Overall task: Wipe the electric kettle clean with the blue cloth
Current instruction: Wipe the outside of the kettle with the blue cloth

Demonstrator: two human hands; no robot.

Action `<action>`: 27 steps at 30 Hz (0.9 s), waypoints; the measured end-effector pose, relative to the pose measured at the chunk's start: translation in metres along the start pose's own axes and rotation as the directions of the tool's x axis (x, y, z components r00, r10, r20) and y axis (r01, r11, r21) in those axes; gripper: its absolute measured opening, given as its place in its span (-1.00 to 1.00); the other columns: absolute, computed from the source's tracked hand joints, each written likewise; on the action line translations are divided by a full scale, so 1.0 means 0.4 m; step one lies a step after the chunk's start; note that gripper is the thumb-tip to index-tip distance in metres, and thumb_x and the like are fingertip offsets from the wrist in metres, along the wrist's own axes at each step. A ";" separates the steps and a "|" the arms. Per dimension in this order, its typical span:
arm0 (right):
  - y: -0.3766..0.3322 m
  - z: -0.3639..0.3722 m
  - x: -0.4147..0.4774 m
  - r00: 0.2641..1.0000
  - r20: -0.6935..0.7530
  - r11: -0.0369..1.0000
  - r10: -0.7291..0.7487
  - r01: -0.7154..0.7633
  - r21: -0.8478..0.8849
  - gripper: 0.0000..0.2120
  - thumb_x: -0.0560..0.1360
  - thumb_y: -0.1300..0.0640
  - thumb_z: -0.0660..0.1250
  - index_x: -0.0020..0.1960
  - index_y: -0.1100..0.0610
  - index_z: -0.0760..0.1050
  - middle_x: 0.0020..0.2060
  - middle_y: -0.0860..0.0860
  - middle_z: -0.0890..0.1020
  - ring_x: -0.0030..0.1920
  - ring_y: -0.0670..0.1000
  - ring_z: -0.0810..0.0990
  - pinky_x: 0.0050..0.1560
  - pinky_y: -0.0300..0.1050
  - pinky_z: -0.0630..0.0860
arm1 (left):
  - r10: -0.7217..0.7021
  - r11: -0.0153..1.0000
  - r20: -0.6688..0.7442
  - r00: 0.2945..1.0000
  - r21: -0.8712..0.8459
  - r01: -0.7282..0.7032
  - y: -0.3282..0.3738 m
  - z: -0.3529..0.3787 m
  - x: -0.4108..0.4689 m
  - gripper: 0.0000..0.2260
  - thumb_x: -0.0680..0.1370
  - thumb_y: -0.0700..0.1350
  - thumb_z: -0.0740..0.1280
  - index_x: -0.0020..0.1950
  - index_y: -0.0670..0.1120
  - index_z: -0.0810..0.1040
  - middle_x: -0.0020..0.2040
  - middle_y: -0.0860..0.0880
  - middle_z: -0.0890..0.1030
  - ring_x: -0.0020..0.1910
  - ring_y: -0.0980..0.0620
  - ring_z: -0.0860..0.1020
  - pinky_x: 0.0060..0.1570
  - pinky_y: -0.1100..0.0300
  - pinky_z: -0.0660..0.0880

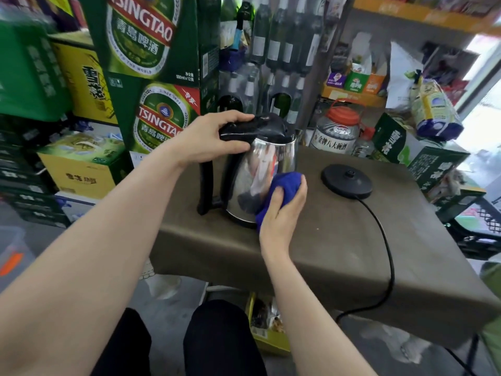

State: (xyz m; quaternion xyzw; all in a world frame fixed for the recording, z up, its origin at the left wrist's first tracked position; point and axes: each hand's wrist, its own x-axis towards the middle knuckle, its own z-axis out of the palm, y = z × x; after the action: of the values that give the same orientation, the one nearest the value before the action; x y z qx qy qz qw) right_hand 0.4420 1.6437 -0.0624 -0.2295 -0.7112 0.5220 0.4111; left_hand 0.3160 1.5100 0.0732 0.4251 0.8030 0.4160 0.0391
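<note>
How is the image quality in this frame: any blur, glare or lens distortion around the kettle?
Head view: the kettle and blue cloth in the middle are fairly sharp; its steel side mirrors the cloth and carries a bright sheen; the window at far right is blown out; shelves and boxes bend toward the edges, wide-angle distortion; top-left corner is soft.

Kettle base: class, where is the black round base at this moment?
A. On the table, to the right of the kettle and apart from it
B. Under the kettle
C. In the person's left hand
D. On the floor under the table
A: the base lies bare on the table with its cord trailing off, while the kettle stands apart to its left.
</note>
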 end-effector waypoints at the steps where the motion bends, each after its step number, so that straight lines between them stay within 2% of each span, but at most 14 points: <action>1: 0.017 -0.010 -0.020 0.998 0.014 0.999 0.054 -0.054 0.002 -0.44 0.69 0.02 0.17 0.63 0.09 0.11 0.59 0.02 0.25 0.57 -0.02 0.22 0.53 -0.20 0.15 | 0.003 1.000 0.006 1.000 -0.002 -0.003 0.001 0.000 0.001 -0.50 0.52 -0.04 0.46 0.45 0.07 0.44 0.30 0.04 0.57 0.26 0.09 0.54 0.34 0.13 0.42; 3: 0.027 -0.043 -0.025 0.996 0.029 0.996 0.082 -0.081 -0.028 -0.51 0.68 0.10 0.22 0.58 0.07 0.23 0.49 0.00 0.40 0.46 -0.07 0.36 0.41 -0.32 0.20 | 0.005 1.000 0.039 0.999 0.011 -0.005 0.003 -0.009 0.004 -0.50 0.53 -0.06 0.45 0.45 0.08 0.44 0.31 0.04 0.56 0.27 0.08 0.53 0.35 0.13 0.41; 6: -0.022 -0.107 0.033 0.991 -0.005 0.991 0.136 -0.136 -0.005 -0.69 0.62 0.08 0.34 0.34 -0.03 0.42 0.14 -0.15 0.61 0.13 -0.15 0.58 0.21 -0.17 0.45 | -0.017 0.998 0.111 0.994 0.058 0.010 0.016 -0.048 0.004 -0.53 0.53 -0.11 0.44 0.42 0.11 0.45 0.29 0.05 0.56 0.26 0.08 0.52 0.35 0.15 0.38; 8: -0.077 -0.140 0.084 0.987 -0.083 0.989 0.137 -0.132 0.066 -0.75 0.60 0.04 0.37 0.24 -0.06 0.41 0.02 -0.16 0.61 0.00 -0.21 0.59 0.06 -0.18 0.47 | 0.029 0.967 0.072 0.997 0.250 -0.046 0.033 -0.068 0.007 -0.53 0.52 -0.15 0.45 0.41 0.08 0.47 0.29 0.02 0.56 0.28 0.02 0.50 0.35 0.11 0.35; 10: -0.120 -0.141 0.117 0.989 -0.113 0.991 0.090 -0.078 0.109 -0.77 0.60 0.01 0.36 0.23 -0.07 0.43 0.05 -0.11 0.62 0.03 -0.13 0.60 0.04 -0.21 0.46 | 0.146 0.862 -0.004 0.989 0.490 -0.125 0.050 -0.057 0.007 -0.47 0.48 -0.19 0.46 0.43 0.00 0.46 0.38 -0.05 0.49 0.39 -0.08 0.38 0.42 0.02 0.24; 11: -0.129 -0.125 0.123 0.995 -0.077 0.991 0.069 -0.059 0.119 -0.78 0.62 -0.01 0.34 0.24 -0.09 0.44 0.09 -0.11 0.62 0.08 -0.10 0.59 0.10 -0.19 0.46 | 0.195 0.816 -0.020 0.981 0.558 -0.151 0.061 -0.039 0.001 -0.43 0.46 -0.22 0.45 0.46 -0.04 0.44 0.43 -0.08 0.44 0.44 -0.11 0.32 0.46 -0.03 0.18; 14: -0.076 -0.049 0.080 0.991 0.091 0.988 0.097 -0.107 0.114 -0.69 0.69 -0.01 0.21 0.42 -0.10 0.39 0.32 -0.09 0.55 0.32 -0.09 0.49 0.39 -0.12 0.38 | 0.241 0.801 -0.051 0.969 0.574 -0.169 0.070 0.021 -0.022 -0.38 0.45 -0.24 0.36 0.52 -0.12 0.34 0.48 -0.12 0.41 0.46 -0.13 0.32 0.50 -0.02 0.17; 16: -0.016 -0.027 0.034 0.975 0.093 0.969 0.203 -0.214 0.122 -0.63 0.71 -0.03 0.15 0.50 -0.05 0.33 0.36 -0.04 0.53 0.38 -0.02 0.48 0.43 -0.06 0.35 | 0.254 0.820 -0.094 0.963 0.548 -0.163 0.059 0.038 -0.032 -0.38 0.46 -0.24 0.34 0.53 -0.12 0.32 0.47 -0.11 0.42 0.43 -0.11 0.35 0.45 0.12 0.15; 18: 0.016 -0.035 0.026 0.914 0.093 0.911 0.395 -0.403 0.092 -0.63 0.71 -0.07 0.12 0.48 -0.04 0.35 0.28 -0.01 0.56 0.29 0.04 0.51 0.36 -0.03 0.39 | 0.272 0.822 -0.124 0.954 0.546 -0.163 0.051 0.038 -0.031 -0.38 0.46 -0.23 0.34 0.53 -0.12 0.33 0.46 -0.09 0.43 0.43 -0.08 0.36 0.40 0.24 0.09; 20: 0.008 -0.049 0.056 0.852 0.109 0.855 0.512 -0.518 0.034 -0.67 0.70 -0.03 0.13 0.42 0.01 0.41 0.26 0.06 0.59 0.18 0.07 0.54 0.30 0.01 0.45 | 0.279 0.826 -0.123 0.952 0.537 -0.173 0.045 0.036 -0.026 -0.38 0.46 -0.23 0.35 0.53 -0.12 0.33 0.46 -0.09 0.44 0.43 -0.08 0.36 0.38 0.28 0.07; 22: -0.034 -0.055 0.093 0.901 0.092 0.903 0.425 -0.429 0.033 -0.73 0.70 0.05 0.16 0.37 0.04 0.46 0.26 0.11 0.60 0.16 0.06 0.55 0.27 0.01 0.48 | 0.272 0.832 -0.118 0.955 0.528 -0.172 0.040 0.035 -0.025 -0.38 0.46 -0.24 0.35 0.53 -0.12 0.33 0.46 -0.09 0.44 0.42 -0.08 0.36 0.38 0.28 0.08; 24: -0.094 -0.053 0.105 0.986 0.051 0.987 0.158 -0.159 0.029 -0.70 0.68 0.11 0.21 0.40 0.06 0.45 0.32 0.06 0.56 0.27 0.01 0.52 0.34 -0.07 0.43 | 0.281 0.825 -0.114 0.953 0.535 -0.179 0.032 0.034 -0.025 -0.38 0.47 -0.24 0.36 0.53 -0.12 0.33 0.47 -0.08 0.43 0.43 -0.08 0.36 0.41 0.26 0.07; 25: -0.116 -0.049 0.100 0.998 0.040 0.999 0.041 -0.041 0.001 -0.67 0.67 0.12 0.24 0.43 0.08 0.42 0.35 0.03 0.52 0.31 -0.02 0.48 0.37 -0.12 0.39 | 0.287 0.824 -0.118 0.951 0.537 -0.182 0.027 0.035 -0.025 -0.38 0.47 -0.25 0.36 0.54 -0.11 0.32 0.47 -0.08 0.43 0.45 -0.08 0.34 0.44 0.24 0.03; 27: -0.128 -0.042 0.070 0.998 0.030 0.996 -0.062 0.063 -0.064 -0.64 0.66 0.13 0.27 0.44 0.11 0.39 0.36 0.03 0.47 0.30 -0.05 0.45 0.31 -0.29 0.35 | 0.286 0.828 -0.123 0.950 0.531 -0.180 0.017 0.040 -0.028 -0.37 0.47 -0.30 0.33 0.54 -0.11 0.31 0.50 -0.08 0.40 0.51 -0.08 0.27 0.50 0.18 -0.08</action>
State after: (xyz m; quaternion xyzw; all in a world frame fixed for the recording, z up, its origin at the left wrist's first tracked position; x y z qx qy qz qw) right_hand 0.4454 1.6564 -0.0032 -0.2131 -0.7402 0.4887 0.4097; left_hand 0.3342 1.5138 0.0643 0.4717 0.8262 0.2287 -0.2065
